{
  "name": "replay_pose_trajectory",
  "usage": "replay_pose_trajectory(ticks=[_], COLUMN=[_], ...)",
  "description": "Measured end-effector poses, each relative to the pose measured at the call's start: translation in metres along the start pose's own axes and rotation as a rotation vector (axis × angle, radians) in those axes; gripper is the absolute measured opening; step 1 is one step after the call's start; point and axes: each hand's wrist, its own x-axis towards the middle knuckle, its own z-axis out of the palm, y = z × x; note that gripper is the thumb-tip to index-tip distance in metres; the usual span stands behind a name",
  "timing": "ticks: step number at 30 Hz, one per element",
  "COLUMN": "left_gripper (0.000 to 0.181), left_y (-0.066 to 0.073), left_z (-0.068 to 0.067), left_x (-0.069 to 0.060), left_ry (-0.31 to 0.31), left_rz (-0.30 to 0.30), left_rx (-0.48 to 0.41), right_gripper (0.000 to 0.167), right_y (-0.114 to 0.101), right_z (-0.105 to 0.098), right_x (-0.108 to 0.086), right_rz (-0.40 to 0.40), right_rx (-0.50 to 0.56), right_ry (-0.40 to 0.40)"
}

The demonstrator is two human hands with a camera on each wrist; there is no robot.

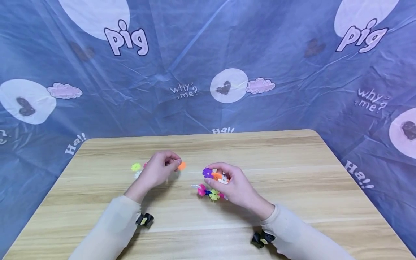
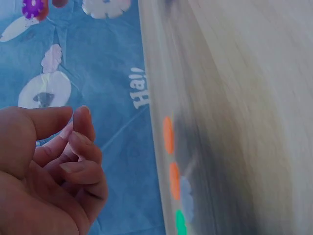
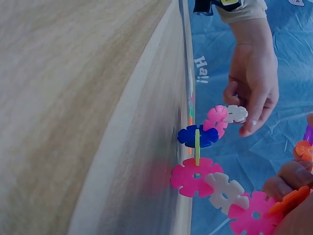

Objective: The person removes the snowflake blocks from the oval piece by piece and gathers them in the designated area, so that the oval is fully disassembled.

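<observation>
A: Where is the flower chain?

B: In the right hand, gripped between thumb and fingers, with a loose run trailing below. I can't tell whether that run touches the desk.

A: And the left hand?

B: Left of the chain, fingertips curled near the thumb, a narrow gap and nothing visible between. An orange piece shows by those fingertips; a yellow-green piece lies farther left of the chain.

A: How will the chain handle?

B: Light, I'd judge; stiff pieces, but joints that could twist or pop apart. I'd pinch a disc flat, close to its joint, and support the tail.

A: Material?

B: Thin, smooth plastic by the look, perhaps slightly slippery: round discs, petal-notched rims, small centre holes, slotted crosswise. Beyond the chain, creased blue cloth backs the streaky wood grain.
</observation>
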Motion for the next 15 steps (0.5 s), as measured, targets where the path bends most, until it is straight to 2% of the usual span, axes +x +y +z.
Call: replay_pose_trajectory(ticks=[6, 15], left_gripper=[0.017, 0.014], left_y=[0.011, 0.029], left_z=[0.002, 0.006], left_x=[-0.009, -0.022], left_ry=[0.012, -0.041], left_rz=[0.072, 0.102], left_rx=[-0.032, -0.101], right_gripper=[0.03, 0.029], right_y=[0.0, -0.002], right_z=[0.0, -0.001], right_x=[0.0, -0.001], right_rz=[0.003, 0.002], right_rx=[-0.012, -0.022], right_ry=[0.01, 0.01])
